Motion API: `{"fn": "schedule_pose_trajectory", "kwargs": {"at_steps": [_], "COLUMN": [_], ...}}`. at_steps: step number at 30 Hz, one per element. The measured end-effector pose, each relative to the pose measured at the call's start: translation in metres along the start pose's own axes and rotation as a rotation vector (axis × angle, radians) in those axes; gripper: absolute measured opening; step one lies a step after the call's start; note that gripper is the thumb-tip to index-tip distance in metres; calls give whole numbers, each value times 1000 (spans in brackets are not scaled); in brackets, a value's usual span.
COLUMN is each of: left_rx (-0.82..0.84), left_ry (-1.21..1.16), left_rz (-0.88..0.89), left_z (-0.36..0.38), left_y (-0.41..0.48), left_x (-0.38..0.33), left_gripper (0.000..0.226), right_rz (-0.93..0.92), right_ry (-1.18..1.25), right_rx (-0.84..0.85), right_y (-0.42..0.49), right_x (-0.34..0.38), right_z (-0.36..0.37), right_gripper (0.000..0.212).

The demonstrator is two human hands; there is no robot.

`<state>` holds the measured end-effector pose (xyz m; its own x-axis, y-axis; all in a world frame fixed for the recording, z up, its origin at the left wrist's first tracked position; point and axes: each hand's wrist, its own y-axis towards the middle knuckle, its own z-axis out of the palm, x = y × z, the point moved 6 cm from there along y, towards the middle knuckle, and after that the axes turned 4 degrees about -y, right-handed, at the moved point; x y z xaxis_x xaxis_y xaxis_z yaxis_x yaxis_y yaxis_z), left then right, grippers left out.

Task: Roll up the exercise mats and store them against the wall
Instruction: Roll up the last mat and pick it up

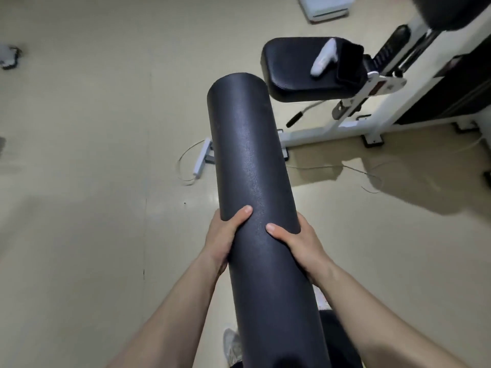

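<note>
We clasp the rolled mat [255, 181] from both sides, left hand [225, 235] and right hand [297, 243] curled round it, thumbs on top, likely to stop it unrolling; beyond our hands it points toward the bench [300, 73]; no wall in view.

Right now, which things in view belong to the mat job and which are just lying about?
Job: rolled mat, gripped by the left hand and right hand.
Lying about: black padded seat, white object on it, white machine frame, power strip on the floor.
</note>
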<state>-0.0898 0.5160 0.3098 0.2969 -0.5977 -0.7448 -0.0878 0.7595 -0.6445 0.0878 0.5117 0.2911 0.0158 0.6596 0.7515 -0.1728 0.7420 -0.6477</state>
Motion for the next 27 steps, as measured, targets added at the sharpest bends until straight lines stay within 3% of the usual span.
{"fn": "schedule_pose_trajectory", "kwargs": {"at_steps": [7, 12, 20, 27], "left_rx": [248, 426, 659, 827], "left_ry": [274, 438, 664, 781], "left_rz": [-99, -165, -203, -206], "left_z": [105, 223, 433, 590], "left_y": [6, 12, 18, 39], "left_x": [58, 112, 176, 226], "left_gripper": [46, 46, 48, 56], "right_rz": [5, 29, -43, -79], "right_ry": [254, 417, 651, 810], "right_rx": [-258, -467, -728, -904], "right_y": [-48, -77, -115, -118], "right_x": [-68, -108, -128, -144], "right_z": [-96, -200, -372, -501], "right_gripper": [56, 77, 59, 77]}}
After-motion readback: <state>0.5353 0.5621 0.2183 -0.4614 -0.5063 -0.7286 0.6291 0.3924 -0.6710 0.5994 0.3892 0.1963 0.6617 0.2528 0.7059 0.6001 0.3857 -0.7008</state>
